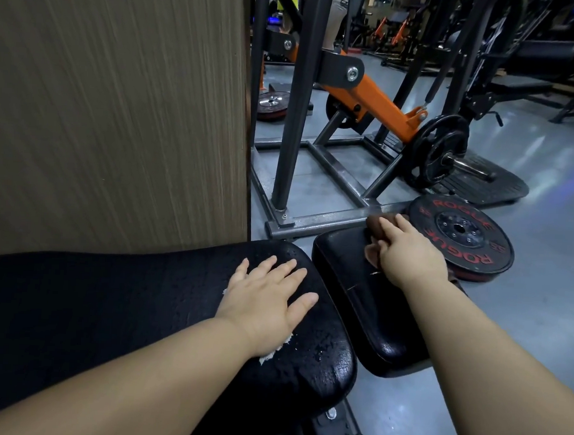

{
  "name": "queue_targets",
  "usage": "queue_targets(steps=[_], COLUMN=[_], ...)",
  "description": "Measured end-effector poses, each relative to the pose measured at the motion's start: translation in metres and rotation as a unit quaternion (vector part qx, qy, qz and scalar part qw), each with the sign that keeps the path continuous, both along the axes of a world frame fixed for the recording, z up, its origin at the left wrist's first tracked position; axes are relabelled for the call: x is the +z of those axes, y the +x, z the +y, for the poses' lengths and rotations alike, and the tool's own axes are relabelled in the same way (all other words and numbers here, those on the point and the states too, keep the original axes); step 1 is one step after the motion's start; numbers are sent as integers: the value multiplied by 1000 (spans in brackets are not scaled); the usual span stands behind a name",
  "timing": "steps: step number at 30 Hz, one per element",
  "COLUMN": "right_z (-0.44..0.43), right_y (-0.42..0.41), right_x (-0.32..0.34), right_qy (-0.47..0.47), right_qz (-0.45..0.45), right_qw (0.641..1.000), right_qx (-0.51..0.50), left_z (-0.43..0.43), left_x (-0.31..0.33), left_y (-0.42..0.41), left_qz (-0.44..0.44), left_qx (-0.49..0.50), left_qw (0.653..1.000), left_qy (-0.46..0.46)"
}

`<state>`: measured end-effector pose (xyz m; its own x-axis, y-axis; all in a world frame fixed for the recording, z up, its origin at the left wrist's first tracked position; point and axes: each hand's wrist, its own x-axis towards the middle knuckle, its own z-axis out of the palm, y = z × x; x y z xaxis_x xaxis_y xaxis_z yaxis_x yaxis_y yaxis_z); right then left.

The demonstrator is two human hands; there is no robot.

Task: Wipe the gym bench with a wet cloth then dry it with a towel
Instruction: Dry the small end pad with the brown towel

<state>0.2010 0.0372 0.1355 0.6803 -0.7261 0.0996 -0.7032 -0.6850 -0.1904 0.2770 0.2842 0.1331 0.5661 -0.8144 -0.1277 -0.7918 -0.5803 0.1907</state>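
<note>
A gym bench is shown being wiped, its short seat pad (348, 287) set end to end with the longer back pad (142, 293), which runs away to the left. A brown cloth (376, 227) is pressed onto the far end of the seat pad under the right hand (406, 253), whose fingers (390, 227) are laid out nearly straight over the bunched fabric, not clenched round it. The pad's long axis runs from those fingers back toward the person, so the stroke to come is judged to be a pull inward along it. The left hand (268, 299) is spread flat and released on the back pad, where water beads (322, 349) can be seen; it is the nearer hand to that wet stretch. White scraps (271, 354) show beneath its wrist, and whether they are cloth or torn padding cannot be told. "ROGUE" can be read in red, more than once, on the weight plate (461, 236) lying on the floor just beyond the cloth.
</note>
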Motion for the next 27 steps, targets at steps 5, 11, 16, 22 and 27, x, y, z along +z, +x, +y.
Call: queue_targets(steps=[5,11,16,22,27], right_z=[32,78,100,112,116], right_y=[-50,-104,-130,-146,-160], right_x=[1,-20,-35,-29,-27], right_qy=[-18,-81,-80,22,149], right_qz=[-3,-137,-217,-279,-382], right_qw=[1000,986,967,954,908], right_qx=[-16,39,108,112,91], left_z=[0,21,27,10,-33], left_x=[8,31,45,49,58], left_y=[7,29,39,41,25], left_qz=[98,108,64,43,129], left_qx=[-5,11,-39,-86,-69], left_qw=[995,994,996,990,989], left_qy=[-29,-28,51,104,-8])
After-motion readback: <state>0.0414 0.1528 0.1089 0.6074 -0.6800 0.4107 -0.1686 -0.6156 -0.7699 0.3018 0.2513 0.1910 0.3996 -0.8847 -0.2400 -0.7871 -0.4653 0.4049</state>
